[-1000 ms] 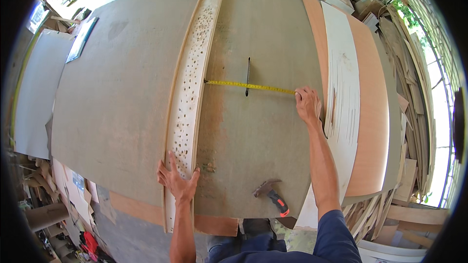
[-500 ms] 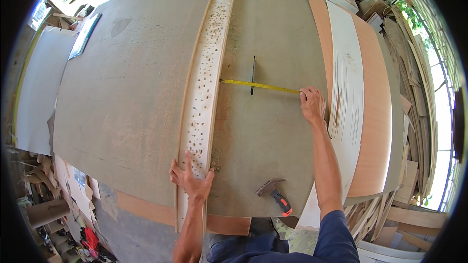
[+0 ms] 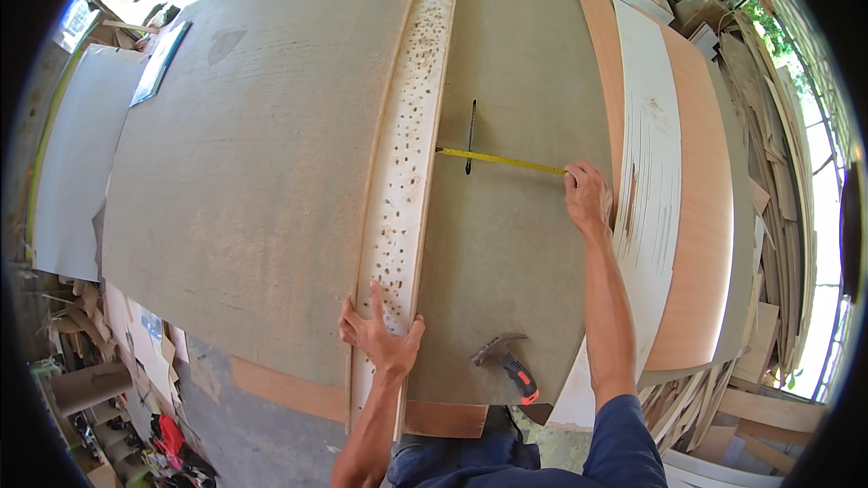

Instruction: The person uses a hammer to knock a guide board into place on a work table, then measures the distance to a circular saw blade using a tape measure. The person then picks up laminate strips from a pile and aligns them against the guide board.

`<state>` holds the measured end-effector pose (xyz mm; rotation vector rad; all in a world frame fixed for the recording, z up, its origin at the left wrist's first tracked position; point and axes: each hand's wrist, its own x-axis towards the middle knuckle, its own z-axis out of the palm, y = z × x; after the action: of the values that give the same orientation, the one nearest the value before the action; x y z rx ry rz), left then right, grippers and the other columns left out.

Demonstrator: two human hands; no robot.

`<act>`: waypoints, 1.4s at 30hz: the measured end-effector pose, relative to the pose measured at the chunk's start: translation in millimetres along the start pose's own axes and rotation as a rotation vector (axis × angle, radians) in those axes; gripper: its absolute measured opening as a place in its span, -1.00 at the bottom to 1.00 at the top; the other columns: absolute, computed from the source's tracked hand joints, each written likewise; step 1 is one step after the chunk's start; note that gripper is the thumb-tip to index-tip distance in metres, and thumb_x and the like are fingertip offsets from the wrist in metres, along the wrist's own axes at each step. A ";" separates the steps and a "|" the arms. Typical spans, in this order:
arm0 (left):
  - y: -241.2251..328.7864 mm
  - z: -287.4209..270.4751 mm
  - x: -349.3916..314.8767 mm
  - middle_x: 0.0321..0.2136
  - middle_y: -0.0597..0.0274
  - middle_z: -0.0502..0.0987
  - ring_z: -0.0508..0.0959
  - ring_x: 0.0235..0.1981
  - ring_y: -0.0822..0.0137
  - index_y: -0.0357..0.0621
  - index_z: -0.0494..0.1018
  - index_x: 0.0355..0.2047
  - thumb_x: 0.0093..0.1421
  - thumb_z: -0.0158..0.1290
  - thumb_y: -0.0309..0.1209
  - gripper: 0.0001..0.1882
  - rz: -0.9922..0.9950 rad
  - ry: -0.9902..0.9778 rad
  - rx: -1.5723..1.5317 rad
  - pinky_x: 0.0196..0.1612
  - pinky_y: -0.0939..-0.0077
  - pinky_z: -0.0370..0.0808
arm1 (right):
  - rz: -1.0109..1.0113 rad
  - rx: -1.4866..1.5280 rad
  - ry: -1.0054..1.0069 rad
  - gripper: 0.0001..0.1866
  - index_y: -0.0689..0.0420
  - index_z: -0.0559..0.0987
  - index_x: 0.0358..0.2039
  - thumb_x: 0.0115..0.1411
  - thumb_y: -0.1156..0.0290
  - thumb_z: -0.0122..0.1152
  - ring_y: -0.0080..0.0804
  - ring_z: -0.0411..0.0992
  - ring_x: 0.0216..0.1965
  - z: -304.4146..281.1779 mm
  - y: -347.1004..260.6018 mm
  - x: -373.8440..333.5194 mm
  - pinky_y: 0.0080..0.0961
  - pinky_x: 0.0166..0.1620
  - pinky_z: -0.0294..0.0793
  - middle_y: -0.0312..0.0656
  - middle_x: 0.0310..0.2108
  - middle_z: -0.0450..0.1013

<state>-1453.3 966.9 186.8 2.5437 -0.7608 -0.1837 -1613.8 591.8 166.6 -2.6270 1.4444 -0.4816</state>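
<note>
A long, narrow white board (image 3: 409, 136) with raised wooden edges and many small dark holes lies lengthwise on a big grey-brown sheet (image 3: 244, 126). My left hand (image 3: 384, 339) grips its near part, thumb at the right edge, fingers on the face and over the left edge. From the board's right edge a yellow tape measure (image 3: 506, 161) runs rightward to my right hand (image 3: 589, 194), whose closed fingers hold it; any case is hidden. Beneath the tape lies a thin black pen-like stick (image 3: 471, 131). Nearer me, a claw hammer (image 3: 508, 366) with a black and orange handle rests on the sheet.
To the right lie a scratched white strip (image 3: 649, 154) and an orange-brown panel (image 3: 701, 181). Timber offcuts (image 3: 778, 190) are stacked beyond them. A flat glassy panel (image 3: 161, 63) lies at the far left edge. Wood scraps (image 3: 86, 343) crowd the lower left.
The white board has slid right with my left hand, shortening the visible tape between it and my right hand. My right hand has shifted slightly right; the hammer and black stick stay put.
</note>
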 end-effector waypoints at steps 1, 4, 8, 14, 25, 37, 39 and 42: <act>1.1 0.0 0.4 0.12 -0.29 0.03 0.03 0.12 -0.17 0.11 0.30 0.18 -0.37 0.33 -0.20 -0.03 -0.002 -0.001 0.000 0.09 -0.11 -0.03 | -0.001 0.000 -0.002 -0.86 0.04 0.61 -0.30 0.14 0.41 0.11 -0.23 0.40 -0.17 0.2 -4.5 0.5 -0.21 -0.19 0.46 -0.31 -0.27 0.47; 2.8 -0.5 1.6 0.12 -0.31 0.03 0.03 0.11 -0.18 0.10 0.30 0.18 -0.36 0.33 -0.20 -0.04 0.000 -0.002 -0.012 0.09 -0.11 -0.03 | 0.007 -0.001 0.000 -0.86 0.06 0.62 -0.32 0.14 0.40 0.12 -0.23 0.40 -0.18 0.9 -12.5 1.5 -0.25 -0.17 0.46 -0.29 -0.28 0.48; 2.4 0.2 3.0 0.10 -0.33 0.04 0.04 0.11 -0.17 0.10 0.30 0.19 -0.36 0.31 -0.20 -0.04 0.006 0.003 -0.027 0.09 -0.11 -0.04 | -0.026 -0.019 0.021 -0.85 0.09 0.63 -0.33 0.14 0.40 0.13 -0.22 0.41 -0.19 2.8 -11.7 3.5 -0.29 -0.16 0.46 -0.26 -0.29 0.49; 3.6 0.0 4.3 0.09 -0.35 0.06 0.03 0.12 -0.17 0.09 0.29 0.19 -0.38 0.30 -0.19 -0.02 0.007 0.013 -0.012 0.09 -0.11 -0.04 | -0.005 -0.008 -0.037 -0.85 0.09 0.64 -0.32 0.14 0.41 0.12 -0.21 0.40 -0.19 -2.4 -15.1 9.5 -0.29 -0.14 0.45 -0.25 -0.29 0.49; 1.6 2.7 3.9 0.07 -0.38 0.06 0.03 0.12 -0.16 0.06 0.28 0.20 -0.37 0.31 -0.20 -0.02 0.038 0.026 -0.008 0.06 -0.13 -0.03 | -0.052 0.004 -0.026 -0.85 0.10 0.63 -0.32 0.13 0.42 0.12 -0.19 0.39 -0.19 5.1 -5.8 13.1 -0.28 -0.12 0.43 -0.23 -0.29 0.48; 6.9 3.7 6.7 0.05 -0.35 0.08 0.05 0.10 -0.16 0.06 0.29 0.19 -0.40 0.30 -0.21 -0.01 0.032 0.035 -0.014 0.05 -0.12 -0.02 | -0.036 -0.018 -0.020 -0.85 0.08 0.63 -0.32 0.15 0.39 0.11 -0.18 0.38 -0.19 7.2 -3.1 13.6 -0.27 -0.14 0.44 -0.23 -0.29 0.48; 8.9 3.5 8.2 0.04 -0.35 0.09 0.06 0.09 -0.17 0.07 0.29 0.19 -0.42 0.30 -0.20 0.00 0.018 0.028 -0.013 0.06 -0.12 -0.01 | -0.034 -0.002 -0.017 -0.85 0.09 0.63 -0.33 0.15 0.39 0.12 -0.18 0.39 -0.19 8.4 -0.3 11.4 -0.26 -0.15 0.44 -0.24 -0.29 0.48; 1.5 2.4 9.3 0.04 -0.34 0.09 0.07 0.09 -0.17 0.08 0.30 0.18 -0.43 0.30 -0.20 0.00 0.018 0.027 -0.012 0.07 -0.11 -0.02 | -0.055 -0.027 -0.020 -0.85 0.10 0.62 -0.33 0.15 0.40 0.11 -0.19 0.39 -0.19 4.1 -13.4 13.2 -0.26 -0.16 0.44 -0.24 -0.29 0.48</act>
<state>-1446.9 959.7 185.5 2.5217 -0.7693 -0.1475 -1595.1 587.8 168.9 -2.6906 1.3857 -0.4427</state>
